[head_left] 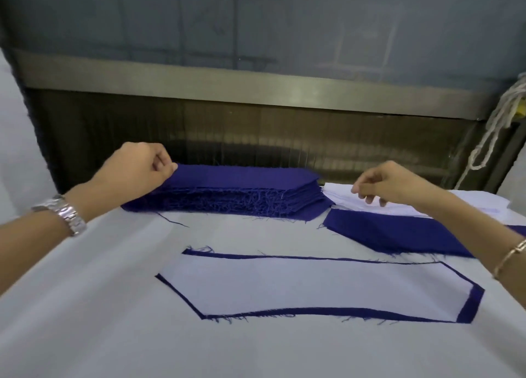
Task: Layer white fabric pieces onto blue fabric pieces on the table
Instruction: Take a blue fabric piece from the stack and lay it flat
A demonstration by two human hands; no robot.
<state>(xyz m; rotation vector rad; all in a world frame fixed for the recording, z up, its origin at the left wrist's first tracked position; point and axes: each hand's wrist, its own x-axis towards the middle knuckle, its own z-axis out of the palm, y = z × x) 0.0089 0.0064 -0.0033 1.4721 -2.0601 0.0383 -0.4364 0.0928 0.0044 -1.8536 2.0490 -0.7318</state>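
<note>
A thick stack of blue fabric pieces point(242, 189) lies at the back of the white-covered table point(113, 306). My left hand point(136, 170) pinches the left end of the top blue piece. To the right sits a pile of white fabric pieces point(404, 205), and my right hand point(390, 184) rests over it with fingertips curled onto the top white piece. In front of that pile lies a single blue piece point(392, 232). Near me, a white piece point(284, 283) lies on a blue piece point(469, 303), whose edge shows all round.
A metal rail point(256, 90) and a dark slatted panel point(256, 138) run behind the table. A white cord point(495, 121) hangs at the right. White cloth rises at the left edge point(17, 135).
</note>
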